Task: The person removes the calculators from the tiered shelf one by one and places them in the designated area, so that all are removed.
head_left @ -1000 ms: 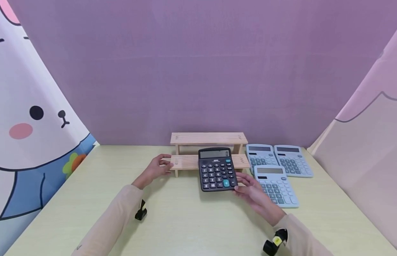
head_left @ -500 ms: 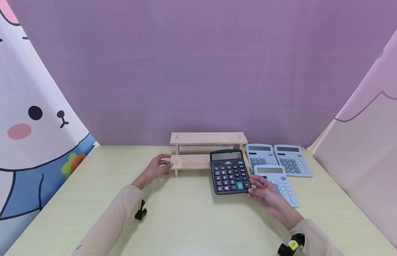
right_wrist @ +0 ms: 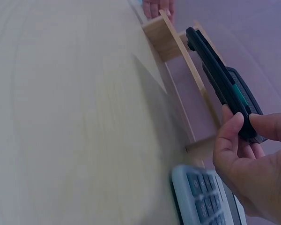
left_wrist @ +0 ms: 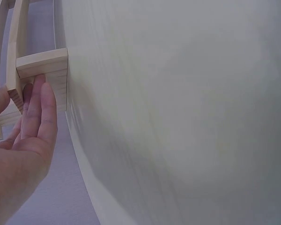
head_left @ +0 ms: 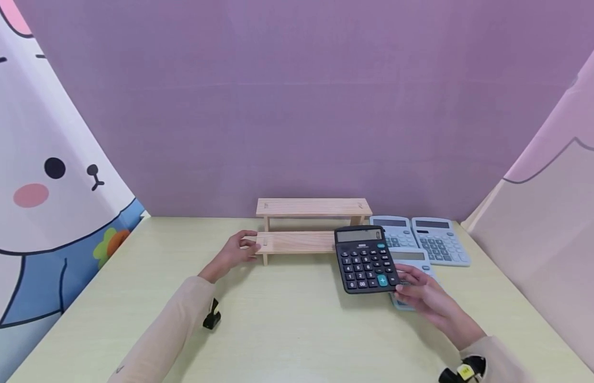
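A black calculator is held up off the table by my right hand, which pinches its lower right corner. In the right wrist view the calculator appears edge-on, thumb on one face and fingers on the other. My left hand grips the left end of the lower board of a two-tier wooden shelf. The left wrist view has the thumb on one side of that board and the fingers on the other. The calculator covers the lower board's right end.
Light blue calculators lie right of the shelf: one back left, one back right, and one in front, partly behind my right hand and the black calculator. A purple backdrop rises behind the pale table.
My right hand has carried the black calculator rightward, from before the middle of the shelf to its right end, partly over the front blue calculator. My left hand has stayed put.
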### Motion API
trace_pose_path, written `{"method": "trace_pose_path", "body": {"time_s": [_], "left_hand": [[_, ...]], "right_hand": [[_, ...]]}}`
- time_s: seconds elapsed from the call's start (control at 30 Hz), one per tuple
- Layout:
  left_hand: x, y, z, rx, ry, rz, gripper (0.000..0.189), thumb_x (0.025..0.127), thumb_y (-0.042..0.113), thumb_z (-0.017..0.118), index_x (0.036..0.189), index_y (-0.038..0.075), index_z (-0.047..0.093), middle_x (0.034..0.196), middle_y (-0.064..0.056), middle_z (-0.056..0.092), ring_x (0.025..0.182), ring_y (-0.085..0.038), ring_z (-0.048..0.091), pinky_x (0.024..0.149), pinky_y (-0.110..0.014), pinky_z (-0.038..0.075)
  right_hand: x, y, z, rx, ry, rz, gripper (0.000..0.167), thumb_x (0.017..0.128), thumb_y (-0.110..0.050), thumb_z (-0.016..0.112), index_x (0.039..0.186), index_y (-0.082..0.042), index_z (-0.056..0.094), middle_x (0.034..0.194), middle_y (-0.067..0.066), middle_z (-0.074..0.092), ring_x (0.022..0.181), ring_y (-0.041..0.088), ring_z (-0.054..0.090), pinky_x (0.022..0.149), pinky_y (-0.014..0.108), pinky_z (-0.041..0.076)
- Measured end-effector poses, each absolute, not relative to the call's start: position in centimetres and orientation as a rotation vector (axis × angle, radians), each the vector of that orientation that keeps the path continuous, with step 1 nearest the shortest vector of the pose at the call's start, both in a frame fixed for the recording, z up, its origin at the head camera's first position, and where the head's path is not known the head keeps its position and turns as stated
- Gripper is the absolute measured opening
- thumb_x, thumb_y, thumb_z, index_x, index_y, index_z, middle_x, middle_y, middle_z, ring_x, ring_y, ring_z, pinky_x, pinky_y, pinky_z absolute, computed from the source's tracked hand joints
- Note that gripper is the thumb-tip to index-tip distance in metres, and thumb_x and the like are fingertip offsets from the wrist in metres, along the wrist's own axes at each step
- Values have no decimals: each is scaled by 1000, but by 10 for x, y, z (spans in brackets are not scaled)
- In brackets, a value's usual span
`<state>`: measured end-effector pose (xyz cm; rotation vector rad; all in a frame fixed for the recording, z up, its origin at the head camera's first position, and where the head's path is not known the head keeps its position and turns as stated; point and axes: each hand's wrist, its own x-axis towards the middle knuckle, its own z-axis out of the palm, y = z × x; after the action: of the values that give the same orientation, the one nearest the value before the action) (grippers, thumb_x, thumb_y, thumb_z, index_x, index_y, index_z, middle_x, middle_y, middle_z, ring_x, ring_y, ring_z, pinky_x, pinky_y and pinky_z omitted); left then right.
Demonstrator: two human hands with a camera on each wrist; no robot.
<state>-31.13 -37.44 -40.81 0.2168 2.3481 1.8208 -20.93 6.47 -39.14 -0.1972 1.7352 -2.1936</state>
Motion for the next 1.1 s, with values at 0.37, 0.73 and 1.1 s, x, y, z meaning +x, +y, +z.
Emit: {"method": "trace_pose_path", "body": {"time_s": [0.37, 0.73, 1.1], "left_hand": [[-313, -375, -409, 224, 2355, 1816, 47, 90, 6, 55, 132, -5, 35, 113, -28, 55, 85, -15, 61, 83, -42, 57], [-312, -376, -409, 225, 2335, 1829, 49, 90, 6, 55, 133, -4, 34, 113, -26, 54, 83, -14, 60, 84, -42, 56], [-312, -373, -408, 195, 2335, 1826, 48, 90, 6, 56, 133, 0, 36, 110, -22, 56, 85, -16, 61, 85, -42, 56]], "right_hand": [[-207, 108, -393, -304, 1598, -2266, 45, 86, 14, 41, 116, -17, 51, 105, -1, 59, 91, 12, 59, 81, 23, 55], [-210, 145, -399, -421, 1536, -2278, 49, 88, 17, 34, 119, -15, 53, 108, 1, 60, 93, 15, 60, 80, 24, 56], [-208, 179, -403, -529, 1435, -2270, 53, 88, 18, 28, 123, -14, 52, 113, 3, 60, 98, 16, 61, 86, 26, 55]]}}
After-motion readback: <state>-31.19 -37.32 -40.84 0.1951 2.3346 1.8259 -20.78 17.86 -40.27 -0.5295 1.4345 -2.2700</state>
